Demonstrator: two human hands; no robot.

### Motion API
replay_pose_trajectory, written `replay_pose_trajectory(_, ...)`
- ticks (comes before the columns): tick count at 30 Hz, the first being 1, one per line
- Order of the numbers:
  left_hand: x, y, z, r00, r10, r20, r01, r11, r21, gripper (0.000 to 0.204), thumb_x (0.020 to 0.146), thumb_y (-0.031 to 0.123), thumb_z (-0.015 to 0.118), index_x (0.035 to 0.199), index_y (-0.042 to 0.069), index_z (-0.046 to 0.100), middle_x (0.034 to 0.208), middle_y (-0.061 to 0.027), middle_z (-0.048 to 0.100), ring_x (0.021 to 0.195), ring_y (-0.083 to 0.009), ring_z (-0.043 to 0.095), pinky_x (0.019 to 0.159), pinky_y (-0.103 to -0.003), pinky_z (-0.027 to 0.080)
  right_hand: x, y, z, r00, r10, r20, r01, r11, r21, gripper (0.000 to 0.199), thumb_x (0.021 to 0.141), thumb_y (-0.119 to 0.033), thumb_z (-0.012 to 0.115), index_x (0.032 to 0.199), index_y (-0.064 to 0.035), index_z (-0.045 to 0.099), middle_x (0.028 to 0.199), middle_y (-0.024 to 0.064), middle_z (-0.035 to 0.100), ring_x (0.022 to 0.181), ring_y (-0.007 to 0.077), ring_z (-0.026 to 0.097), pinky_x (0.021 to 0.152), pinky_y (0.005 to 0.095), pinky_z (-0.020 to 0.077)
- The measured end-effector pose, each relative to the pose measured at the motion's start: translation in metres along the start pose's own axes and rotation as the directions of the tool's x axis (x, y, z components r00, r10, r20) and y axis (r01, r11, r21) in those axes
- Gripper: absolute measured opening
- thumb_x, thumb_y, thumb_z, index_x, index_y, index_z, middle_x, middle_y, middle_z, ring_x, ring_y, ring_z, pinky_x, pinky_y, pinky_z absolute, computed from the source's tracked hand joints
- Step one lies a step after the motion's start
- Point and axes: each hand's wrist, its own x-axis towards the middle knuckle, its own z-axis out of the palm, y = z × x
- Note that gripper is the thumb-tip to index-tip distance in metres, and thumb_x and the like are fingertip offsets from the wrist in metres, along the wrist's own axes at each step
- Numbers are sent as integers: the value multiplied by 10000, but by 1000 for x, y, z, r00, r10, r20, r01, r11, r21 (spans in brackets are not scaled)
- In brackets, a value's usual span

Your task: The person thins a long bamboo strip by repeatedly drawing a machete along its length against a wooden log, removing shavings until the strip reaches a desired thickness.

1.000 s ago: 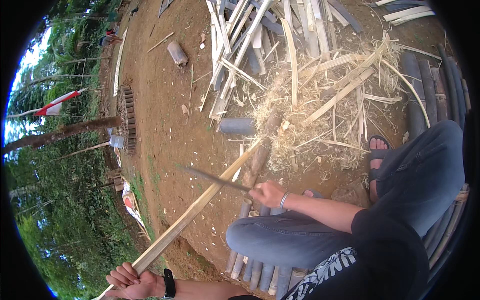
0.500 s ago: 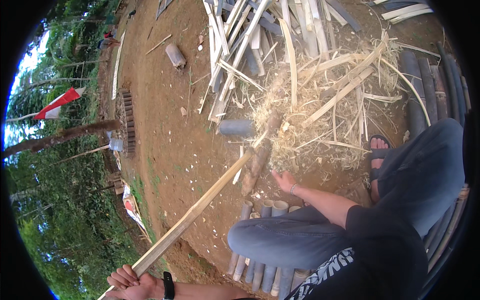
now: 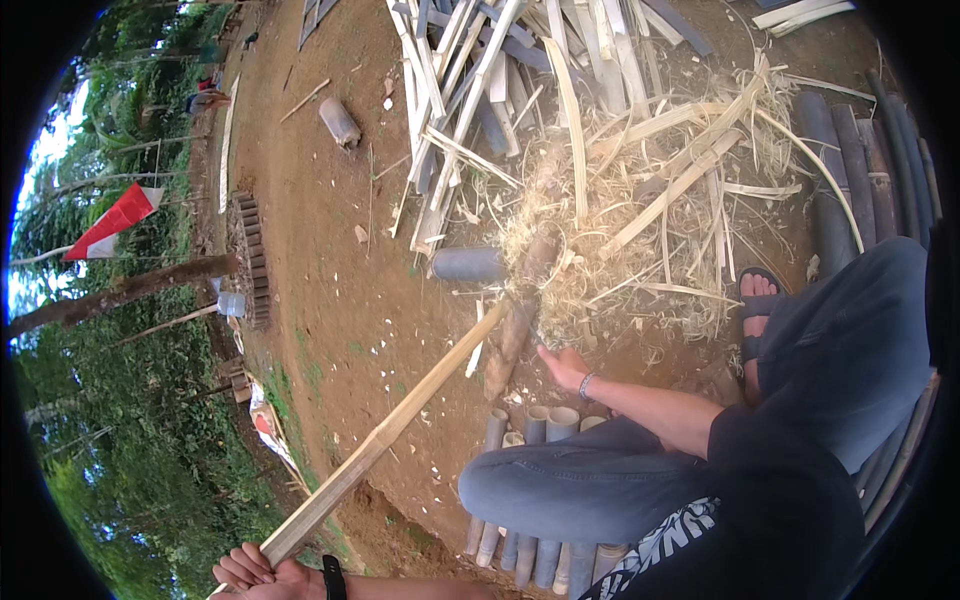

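Note:
My left hand (image 3: pixel 262 577), with a black band on its wrist, is wrapped around the near end of a long pale bamboo strip (image 3: pixel 385 425). The strip slants up and to the right, its far end resting at a short brown log (image 3: pixel 512 340) on the ground. Just right of that log is my right hand (image 3: pixel 567 370), thumb stretched forward and the other fingers curled. What it grips, if anything, cannot be made out. Pale curly shavings (image 3: pixel 610 255) are heaped beyond it, with several loose strips lying across them.
A pile of split bamboo (image 3: pixel 480 90) lies at the far side. A dark bamboo piece (image 3: pixel 468 264) touches the shavings. Upright cut tubes (image 3: pixel 562 420) stand by my knee, and dark poles (image 3: pixel 850 165) lie at right. A red and white flag (image 3: pixel 115 220) hangs at left.
The whole view has shifted slightly. My left hand sits a little lower in the picture, still holding the strip. My right hand stays beside the log.

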Motion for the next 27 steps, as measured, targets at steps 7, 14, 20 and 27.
replay_pose_trajectory(7,2,-6,-6,1000,0,-10,0,1000,-13,533,1001,476,271,588,140,267,499,8,205,413,-92,189,393,-231,168,-80,-55,44,801,-561,211,554,827,96,722,894,-661,379,424,-114,393,399,0,386,336,135,339,352,371,252)
replay_pose_trajectory(14,-3,3,-10,996,-44,-84,42,999,-27,542,982,521,291,593,145,262,498,20,202,410,-83,195,383,-225,176,-57,-27,34,985,-159,61,160,987,-10,715,936,-567,360,454,-51,476,409,52,426,390,174,431,412,383,334)
replay_pose_trajectory(20,-15,8,-14,982,-20,-185,19,1000,-4,553,979,532,288,582,148,258,491,20,211,406,-85,192,374,-218,178,-154,-96,76,724,-622,297,641,766,43,739,892,-674,340,470,-81,466,398,48,405,371,201,424,390,400,330)
replay_pose_trajectory(27,-23,18,3,941,21,-338,-11,999,33,559,974,540,314,573,168,200,488,30,176,402,-81,165,370,-220,146,-91,-31,46,905,-402,140,416,905,-86,736,897,-675,326,449,-104,454,393,-19,392,328,122,363,332,339,269)
